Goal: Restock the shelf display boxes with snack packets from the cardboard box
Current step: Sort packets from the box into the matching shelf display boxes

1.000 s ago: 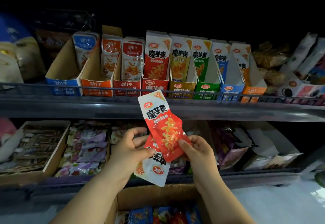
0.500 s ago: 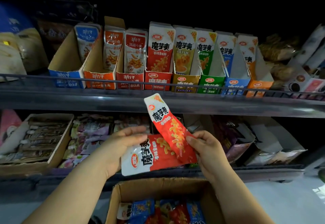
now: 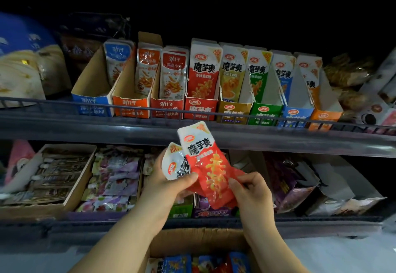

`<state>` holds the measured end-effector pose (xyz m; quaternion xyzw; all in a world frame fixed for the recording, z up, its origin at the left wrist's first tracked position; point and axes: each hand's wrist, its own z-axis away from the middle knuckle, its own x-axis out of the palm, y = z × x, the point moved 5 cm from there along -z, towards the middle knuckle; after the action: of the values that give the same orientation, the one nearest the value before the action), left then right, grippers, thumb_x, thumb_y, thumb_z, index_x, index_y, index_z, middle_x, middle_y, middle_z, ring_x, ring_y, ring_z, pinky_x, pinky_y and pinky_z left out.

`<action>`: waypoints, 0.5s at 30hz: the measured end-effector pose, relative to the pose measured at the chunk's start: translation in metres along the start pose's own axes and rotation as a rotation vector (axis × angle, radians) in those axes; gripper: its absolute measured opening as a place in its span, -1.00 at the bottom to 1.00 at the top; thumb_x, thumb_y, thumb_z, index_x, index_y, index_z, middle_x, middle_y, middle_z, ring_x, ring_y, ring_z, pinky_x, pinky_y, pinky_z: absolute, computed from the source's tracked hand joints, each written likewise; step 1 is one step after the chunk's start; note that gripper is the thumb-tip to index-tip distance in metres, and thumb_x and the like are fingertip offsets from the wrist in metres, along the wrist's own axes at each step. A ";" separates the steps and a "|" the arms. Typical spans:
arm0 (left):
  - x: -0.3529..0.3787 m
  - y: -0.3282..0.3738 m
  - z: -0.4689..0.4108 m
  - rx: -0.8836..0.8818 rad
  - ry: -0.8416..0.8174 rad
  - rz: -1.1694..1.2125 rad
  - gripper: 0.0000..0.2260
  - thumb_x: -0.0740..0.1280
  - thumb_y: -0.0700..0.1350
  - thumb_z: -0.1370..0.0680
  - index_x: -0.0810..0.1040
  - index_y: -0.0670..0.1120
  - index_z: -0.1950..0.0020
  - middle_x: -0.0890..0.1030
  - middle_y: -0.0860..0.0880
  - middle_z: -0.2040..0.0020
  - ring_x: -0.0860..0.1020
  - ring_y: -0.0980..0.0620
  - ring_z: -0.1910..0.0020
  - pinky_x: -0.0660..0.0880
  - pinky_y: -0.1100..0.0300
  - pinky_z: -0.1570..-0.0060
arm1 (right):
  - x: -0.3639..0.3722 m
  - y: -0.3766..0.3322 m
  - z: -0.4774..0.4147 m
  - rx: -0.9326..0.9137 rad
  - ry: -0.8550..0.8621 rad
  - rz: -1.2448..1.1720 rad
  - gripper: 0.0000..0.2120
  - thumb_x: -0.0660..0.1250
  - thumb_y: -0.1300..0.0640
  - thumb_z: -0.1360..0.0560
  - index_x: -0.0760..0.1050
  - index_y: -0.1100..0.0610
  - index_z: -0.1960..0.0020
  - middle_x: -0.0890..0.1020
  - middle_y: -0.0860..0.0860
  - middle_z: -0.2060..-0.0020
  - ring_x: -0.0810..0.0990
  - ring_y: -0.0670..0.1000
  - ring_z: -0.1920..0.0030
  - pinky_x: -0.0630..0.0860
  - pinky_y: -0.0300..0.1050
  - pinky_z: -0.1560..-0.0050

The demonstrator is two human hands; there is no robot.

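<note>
The glossy red-and-white snack packet (image 3: 205,165) stands almost upright before the lower shelf. It has a white top with black characters and a red lower part with orange strips pictured. Behind it, to the left, a second matching packet (image 3: 174,165) shows its white end. The left hand (image 3: 169,187) grips both, thumb across their fronts, while the right hand (image 3: 250,191) pinches the front packet's lower right edge. Nearer, an open brown cardboard box (image 3: 192,240) holds blue and red packets. Farther up, a red cardboard display box (image 3: 200,110) stands on the dark metal upper shelf (image 3: 85,127).
</note>
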<state>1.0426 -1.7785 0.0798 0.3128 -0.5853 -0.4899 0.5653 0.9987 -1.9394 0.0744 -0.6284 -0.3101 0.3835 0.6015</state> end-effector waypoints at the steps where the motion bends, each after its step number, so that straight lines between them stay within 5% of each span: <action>1: -0.004 0.003 -0.002 0.031 0.027 -0.050 -0.47 0.38 -0.33 -0.36 0.38 0.05 -0.24 0.60 -0.05 -0.04 0.56 -0.05 -0.01 0.53 0.01 0.05 | 0.003 0.001 0.001 -0.006 -0.041 0.049 -0.80 0.34 0.26 -0.45 0.37 0.09 0.27 0.55 0.05 0.27 0.52 -0.02 0.33 0.46 -0.19 0.36; 3: -0.011 0.008 -0.005 0.084 0.088 -0.139 -0.53 0.38 -0.33 -0.39 0.40 -0.03 -0.25 0.57 -0.07 -0.01 0.54 -0.03 0.08 0.54 0.02 0.17 | 0.009 0.003 0.003 0.003 -0.124 0.133 -0.78 0.34 0.25 -0.45 0.36 0.08 0.28 0.56 0.08 0.23 0.53 -0.01 0.37 0.47 -0.20 0.40; 5: -0.018 0.009 -0.007 0.081 0.138 -0.159 -0.57 0.39 -0.33 -0.39 0.42 -0.07 -0.21 0.58 -0.11 -0.03 0.53 -0.05 0.06 0.51 -0.07 0.09 | 0.014 0.006 0.007 0.039 -0.200 0.196 -0.78 0.34 0.23 -0.46 0.34 0.08 0.27 0.56 0.10 0.17 0.52 -0.08 0.52 0.42 -0.30 0.54; 7: -0.023 0.011 -0.008 0.074 0.178 -0.148 -0.62 0.39 -0.34 -0.39 0.43 -0.09 -0.14 0.59 -0.10 -0.01 0.54 -0.06 0.03 0.52 0.05 0.16 | 0.019 0.008 0.009 0.056 -0.257 0.222 -0.77 0.35 0.21 -0.46 0.30 0.05 0.23 0.55 0.10 0.12 0.50 -0.14 0.58 0.37 -0.33 0.59; 11: -0.023 0.016 -0.006 0.085 0.180 -0.224 -0.77 0.39 -0.31 -0.40 0.46 -0.05 0.06 0.61 0.01 0.13 0.58 0.07 0.15 0.46 0.26 0.32 | 0.027 0.002 0.009 -0.049 -0.358 0.256 -0.68 0.37 0.15 -0.44 0.26 -0.13 0.03 0.52 -0.10 0.05 0.55 -0.12 0.16 0.51 -0.34 0.20; 15: -0.015 0.018 -0.004 0.079 0.113 -0.285 -0.82 0.39 -0.28 -0.41 0.54 0.00 0.16 0.66 0.05 0.22 0.62 0.09 0.24 0.56 0.28 0.33 | 0.036 -0.015 0.007 -0.052 -0.499 0.223 -0.80 0.34 0.14 -0.46 0.38 0.00 -0.02 0.58 -0.06 0.12 0.59 -0.20 0.18 0.53 -0.39 0.22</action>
<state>1.0526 -1.7594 0.0910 0.4417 -0.5211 -0.5234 0.5094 1.0127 -1.9039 0.0851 -0.5601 -0.3874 0.5823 0.4441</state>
